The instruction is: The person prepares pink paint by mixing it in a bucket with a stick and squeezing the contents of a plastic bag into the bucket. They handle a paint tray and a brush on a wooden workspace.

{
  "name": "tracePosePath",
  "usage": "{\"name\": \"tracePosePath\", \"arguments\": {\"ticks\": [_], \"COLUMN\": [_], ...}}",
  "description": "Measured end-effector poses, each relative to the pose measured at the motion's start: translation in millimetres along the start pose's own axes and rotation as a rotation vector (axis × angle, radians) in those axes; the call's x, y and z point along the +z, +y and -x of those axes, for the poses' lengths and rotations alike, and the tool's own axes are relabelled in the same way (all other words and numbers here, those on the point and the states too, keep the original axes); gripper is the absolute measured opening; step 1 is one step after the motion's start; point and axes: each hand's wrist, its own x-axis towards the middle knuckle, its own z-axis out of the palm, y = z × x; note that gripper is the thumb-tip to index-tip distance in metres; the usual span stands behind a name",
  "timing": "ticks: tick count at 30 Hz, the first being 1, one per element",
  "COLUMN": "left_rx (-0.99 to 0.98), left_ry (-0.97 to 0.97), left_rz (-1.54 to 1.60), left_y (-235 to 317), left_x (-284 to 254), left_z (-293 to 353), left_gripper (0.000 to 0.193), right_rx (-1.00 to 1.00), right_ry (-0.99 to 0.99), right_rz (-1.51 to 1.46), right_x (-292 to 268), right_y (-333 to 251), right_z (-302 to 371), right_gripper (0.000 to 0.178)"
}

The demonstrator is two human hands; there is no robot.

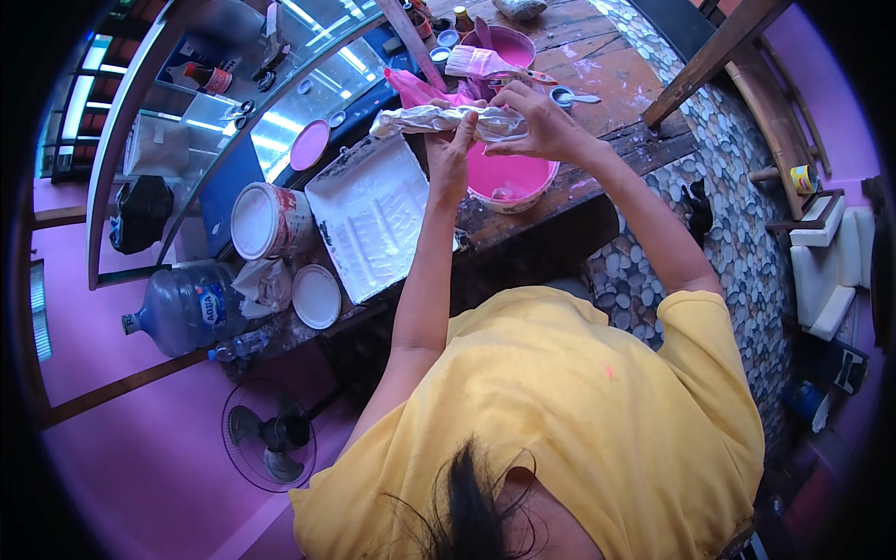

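Note:
A long, crumpled white bundle (411,121), looking like thin plastic or cloth rolled lengthwise, is held up level above the wooden workbench. My left hand (453,145) grips it near its middle from below, thumb up. At its right end my right hand (539,123) closes its fingers around it. Just beneath my hands stands a bucket of pink paint (513,177). A wide paintbrush (481,63) with pale bristles lies beyond them, by another pink tub (515,42). Bright pink plastic (420,89) shows behind the bundle.
Left of my left forearm sits a white-coated paint tray (373,224). Near it are a lidded paint bucket (266,222), a round white lid (316,297) and a large water bottle (187,308). A glass cabinet (205,103) borders the bench; a fan (280,434) stands below.

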Motion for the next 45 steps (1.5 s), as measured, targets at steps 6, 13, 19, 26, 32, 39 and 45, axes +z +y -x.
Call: {"name": "tracePosePath", "arguments": {"ticks": [6, 13, 19, 26, 32, 39, 45], "left_rx": [0.097, 0.042, -0.064, -0.306, -0.099, -0.139, -0.058], "left_ry": [0.071, 0.24, 0.228, 0.011, -0.046, -0.012, -0.123], "left_rz": [-0.223, -0.023, 0.122, 0.088, -0.163, -0.321, -0.198], "left_y": [-9, -33, -17, -8, -11, 0, -21], "left_x": [0, 3, 15, 7, 3, 11, -2], "left_z": [1, -3, 1, 2, 0, -5, -17], "left_gripper": [0.036, 0.028, 0.024, 0.035, 0.039, 0.036, 0.034], "right_rx": [0.313, 0.101, 0.223, 0.031, 0.24, 0.394, 0.402], "right_ry": [0.003, 0.281, 0.055, -0.084, -0.269, -0.123, -0.078], "right_rz": [-0.081, 0.092, 0.056, 0.216, -0.191, -0.42, -0.222], "right_x": [5, 41, 28, 12, 30, 39, 50], "right_y": [1, 0, -4, 9, 16, 18, 31], "right_z": [-3, -3, 1, -2, -9, -11, -6], "right_gripper": [0.044, 0.029, 0.03, 0.066, 0.033, 0.012, 0.017]}}
